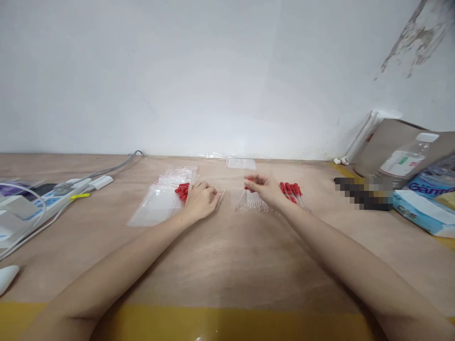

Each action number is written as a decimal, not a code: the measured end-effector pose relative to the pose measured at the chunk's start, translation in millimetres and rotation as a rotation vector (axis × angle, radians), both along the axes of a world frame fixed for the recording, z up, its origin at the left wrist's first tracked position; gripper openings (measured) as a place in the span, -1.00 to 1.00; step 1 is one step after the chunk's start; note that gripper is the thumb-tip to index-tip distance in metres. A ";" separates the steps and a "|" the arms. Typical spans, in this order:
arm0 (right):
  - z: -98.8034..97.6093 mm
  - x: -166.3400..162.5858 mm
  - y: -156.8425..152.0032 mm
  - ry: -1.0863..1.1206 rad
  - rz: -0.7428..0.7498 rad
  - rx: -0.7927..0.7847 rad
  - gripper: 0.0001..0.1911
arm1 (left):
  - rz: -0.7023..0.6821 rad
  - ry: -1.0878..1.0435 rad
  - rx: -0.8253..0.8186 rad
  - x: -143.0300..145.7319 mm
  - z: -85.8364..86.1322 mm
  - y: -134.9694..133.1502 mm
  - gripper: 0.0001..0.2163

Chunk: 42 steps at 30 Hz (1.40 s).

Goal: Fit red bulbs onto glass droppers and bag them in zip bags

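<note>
A small red rubber-looking bulb (250,179) is between the thumb and fingertips of the right hand (268,189), which makes a narrow pinch; just below it in the view lies a row of thin clear tubes (258,204), their long axes pointing roughly away from the person; this row is nearer to the right hand than to the left hand (202,199); the left fingers are curled beside slender clear sticks (221,200), and whether they grip one, it cannot be told; left of them is a heap of red bulbs (182,192), next to flat transparent plastic bags (151,206); right of the right hand lie clear sticks with red heads (289,188).
</note>
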State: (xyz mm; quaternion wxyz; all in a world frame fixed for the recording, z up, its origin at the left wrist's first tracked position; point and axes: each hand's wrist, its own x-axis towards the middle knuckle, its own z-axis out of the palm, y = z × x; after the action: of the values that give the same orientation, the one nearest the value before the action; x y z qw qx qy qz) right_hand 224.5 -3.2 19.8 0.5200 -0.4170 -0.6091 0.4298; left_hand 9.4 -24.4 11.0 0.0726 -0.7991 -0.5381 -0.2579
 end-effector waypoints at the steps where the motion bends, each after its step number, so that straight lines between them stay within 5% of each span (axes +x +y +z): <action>1: 1.9 -2.7 8.9 -0.035 -0.038 -0.020 -0.69 | 0.044 0.053 -0.005 2.5 -0.9 5.7 -0.70; 7: -5.4 -33.6 48.5 -0.316 -0.126 -0.150 -0.77 | 0.146 0.223 -0.049 19.8 -4.9 17.2 -0.71; 16: -8.6 -56.8 55.5 -0.731 -0.238 -0.024 -0.77 | 0.205 0.292 0.060 -3.6 5.0 -5.3 -0.73; 23: 18.3 21.7 6.5 -1.010 -0.404 0.222 -0.77 | 0.000 0.305 0.091 -5.2 -3.0 -29.1 -0.80; 30: 17.3 110.4 -32.9 -1.094 -0.318 -0.057 -0.85 | -0.247 0.189 0.108 -3.0 -13.3 -36.7 -0.78; 42: 4.9 107.4 -27.6 -1.042 -0.248 -0.176 -0.94 | -0.218 0.155 0.146 -3.1 -12.4 -38.1 -0.83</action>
State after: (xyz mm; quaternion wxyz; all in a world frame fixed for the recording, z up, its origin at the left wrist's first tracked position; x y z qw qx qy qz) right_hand 331.9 -30.8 24.7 0.1590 -0.6857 -0.6941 0.1509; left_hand 6.4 -62.5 -1.4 0.1434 -0.8629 -0.4208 -0.2403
